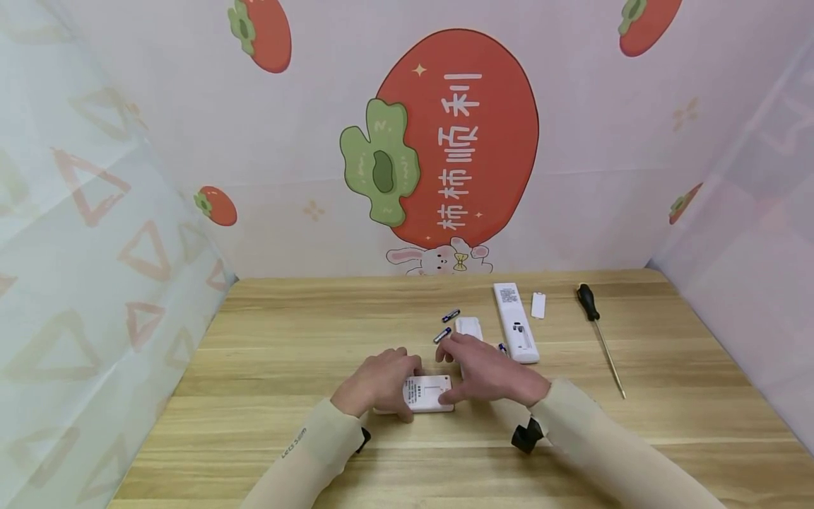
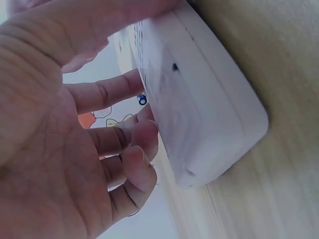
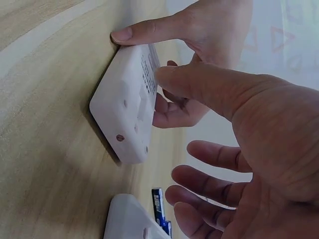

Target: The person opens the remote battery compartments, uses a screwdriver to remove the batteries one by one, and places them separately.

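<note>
White device (image 1: pixel 429 392) between both hands (image 1: pixel 380 382) (image 1: pixel 488 367)

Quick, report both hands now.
Left hand: closed, gripping the white device by its edges.
Right hand: open, thumb touching the device, other fingers holding nothing.

Blk-hdl screwdriver (image 1: pixel 594 315), fruit-print bkdrp (image 1: pixel 483 141)

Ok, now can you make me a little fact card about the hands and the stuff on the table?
Left grip: holds the white device between thumb and fingers
White device: flat on the table, printed side up
Right grip: thumb on the white device, other fingers off it
Batteries: two loose ones, plus one partly hidden beside the remote control
Remote control: back up, battery compartment open
Screwdriver: far right, black handle
Backdrop: big red persimmon
</note>
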Demonstrator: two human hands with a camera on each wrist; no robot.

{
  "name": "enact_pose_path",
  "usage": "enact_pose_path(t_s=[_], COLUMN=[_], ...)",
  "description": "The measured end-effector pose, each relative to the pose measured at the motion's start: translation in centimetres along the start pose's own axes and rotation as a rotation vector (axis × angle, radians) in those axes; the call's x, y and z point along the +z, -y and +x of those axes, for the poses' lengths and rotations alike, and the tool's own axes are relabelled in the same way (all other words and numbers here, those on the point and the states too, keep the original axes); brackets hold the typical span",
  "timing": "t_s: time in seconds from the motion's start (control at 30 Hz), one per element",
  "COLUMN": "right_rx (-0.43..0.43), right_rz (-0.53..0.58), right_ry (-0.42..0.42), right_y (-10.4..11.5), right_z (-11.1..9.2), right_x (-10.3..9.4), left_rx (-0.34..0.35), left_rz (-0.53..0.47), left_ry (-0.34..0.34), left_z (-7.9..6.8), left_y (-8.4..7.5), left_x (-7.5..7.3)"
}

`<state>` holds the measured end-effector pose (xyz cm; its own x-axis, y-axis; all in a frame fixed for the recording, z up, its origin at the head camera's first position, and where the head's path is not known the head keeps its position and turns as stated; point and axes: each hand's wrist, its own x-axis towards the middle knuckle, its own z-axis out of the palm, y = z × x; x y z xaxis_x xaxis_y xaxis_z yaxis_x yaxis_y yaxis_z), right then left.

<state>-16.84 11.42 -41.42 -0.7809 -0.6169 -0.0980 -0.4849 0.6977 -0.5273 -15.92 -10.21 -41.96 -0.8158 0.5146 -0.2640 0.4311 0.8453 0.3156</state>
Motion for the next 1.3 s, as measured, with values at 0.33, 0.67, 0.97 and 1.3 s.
enact_pose_path(t_s=[0.33,0.67,0.97,1.3], right_rx=[-0.037,-0.049,-0.061,-0.061], right_rz=[-0.065,-0.133,-0.135,-0.137], right_ry=[0.034,0.047,0.049,0.01], right_y=[0.1,0.0,-0.2,-0.5], right_z=[0.3,0.4,0.7,0.6], right_x=[1.0,1.6,1.7,1.7], left_rx=[0.021,0.009,0.015,-0.005], left_rz=[-0.027,-0.025,0.01,0.013], left_ry=[-0.037,-0.043,-0.029,-0.017], left_z=[-0.5,-0.8,-0.7,-0.8], left_y=[0.3,0.2,0.0,0.5], left_x=[-0.8,-1.2,-0.8,-0.9])
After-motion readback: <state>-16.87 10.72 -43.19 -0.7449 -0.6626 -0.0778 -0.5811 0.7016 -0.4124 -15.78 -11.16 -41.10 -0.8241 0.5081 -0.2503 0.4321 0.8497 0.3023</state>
